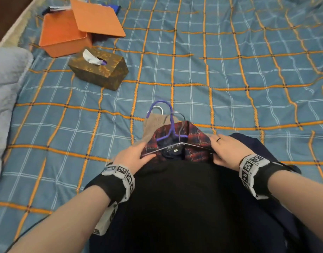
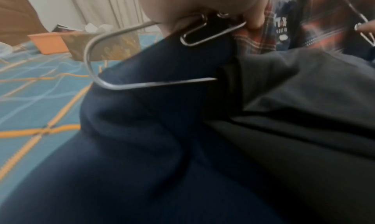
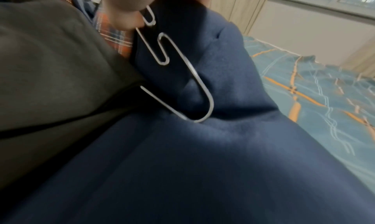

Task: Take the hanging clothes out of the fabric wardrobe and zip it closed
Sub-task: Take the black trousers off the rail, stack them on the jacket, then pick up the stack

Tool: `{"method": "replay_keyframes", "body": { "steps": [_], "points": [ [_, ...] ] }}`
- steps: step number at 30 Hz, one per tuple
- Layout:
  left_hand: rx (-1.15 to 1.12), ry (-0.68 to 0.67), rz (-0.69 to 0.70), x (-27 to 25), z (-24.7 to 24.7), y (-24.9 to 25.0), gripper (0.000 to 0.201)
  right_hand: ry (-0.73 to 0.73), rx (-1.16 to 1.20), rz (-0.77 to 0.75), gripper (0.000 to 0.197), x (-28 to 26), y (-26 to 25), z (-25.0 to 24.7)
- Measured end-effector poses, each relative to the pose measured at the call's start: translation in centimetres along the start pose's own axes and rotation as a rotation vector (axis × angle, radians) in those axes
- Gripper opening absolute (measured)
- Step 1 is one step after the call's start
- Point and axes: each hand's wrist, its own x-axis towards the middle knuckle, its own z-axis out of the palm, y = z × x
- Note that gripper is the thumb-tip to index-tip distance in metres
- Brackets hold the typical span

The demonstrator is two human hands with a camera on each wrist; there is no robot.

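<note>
Your left hand [image 1: 134, 154] sits at lower centre of the head view, fingers curled round the left shoulder of a bundle of clothes [image 1: 184, 189] on hangers. In the left wrist view your fingers [image 2: 255, 21] close over the end of the wire hanger [image 2: 142, 83], with its bent loop showing just below them.

Your right hand [image 1: 228, 152] mirrors it on the right shoulder of the bundle, a dark ring on one finger. In the right wrist view its thumb and fingers [image 3: 125, 8] pinch the other end of the wire hanger, against navy cloth.

The bundle lies across the lower middle of the frame on the blue checked bedspread [image 1: 230, 70]: a black garment on top, a navy coat [image 1: 263, 143] under it, a red plaid shirt collar [image 1: 197, 134] and a tan garment [image 1: 153, 125] at the far end. The hooks, among them a purple hanger [image 1: 166, 114], point toward the centre of the frame.

At upper left of the frame stand an orange box [image 1: 63, 35], its lid [image 1: 98, 17] propped on the box's far right corner, and a brown tissue box [image 1: 100, 68] just below. A grey pillow [image 1: 5, 88] fills the left edge. The wardrobe itself is not in view.
</note>
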Motion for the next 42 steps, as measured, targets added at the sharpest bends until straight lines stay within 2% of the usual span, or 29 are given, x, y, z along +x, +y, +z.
{"method": "replay_keyframes", "body": {
  "steps": [3,7,9,12,15,21,23,25,28,36,39,42],
  "points": [
    [-0.038,0.013,0.013,-0.3,0.7,0.2,0.05,-0.095,0.155,-0.006,0.056,-0.7,-0.3,-0.1],
    [-0.065,0.07,-0.156,3.7,0.8,-0.4,0.044,-0.064,0.312,0.12,0.04,3.3,1.0,0.3],
    [-0.013,0.106,-0.242,6.2,1.4,-1.1,0.047,-0.082,0.35,0.169,0.045,6.1,1.4,1.4],
    [-0.046,0.057,-0.316,8.5,2.7,-2.2,0.046,-0.153,0.288,0.233,0.059,8.8,1.2,3.5],
    [-0.103,0.058,-0.315,9.5,3.7,-2.9,0.042,-0.192,0.221,0.26,0.077,10.0,0.9,4.7],
    [-0.125,-0.009,-0.303,9.9,2.6,-2.6,0.045,-0.248,0.216,0.31,0.072,10.8,0.8,4.0],
    [-0.16,0.013,-0.287,9.2,1.8,-2.3,0.043,-0.268,0.205,0.328,0.071,10.4,0.7,3.0],
    [-0.177,0.033,-0.265,8.2,1.2,-1.9,0.041,-0.249,0.185,0.344,0.069,9.7,0.6,2.1],
    [-0.214,-0.006,-0.238,6.9,0.9,-1.5,0.041,-0.229,0.164,0.338,0.067,8.7,-0.1,1.8],
    [-0.067,-0.044,-0.251,7.7,3.1,-2.4,0.049,-0.232,0.157,0.297,0.07,9.3,0.1,4.2],
    [-0.092,0.004,-0.259,7.4,3.8,-2.7,0.051,-0.213,0.126,0.281,0.073,9.7,0.5,4.9],
    [-0.134,0.129,-0.242,5.3,3.7,-2.1,0.045,-0.235,0.078,0.27,0.075,9.0,0.6,4.0]
  ]
}}
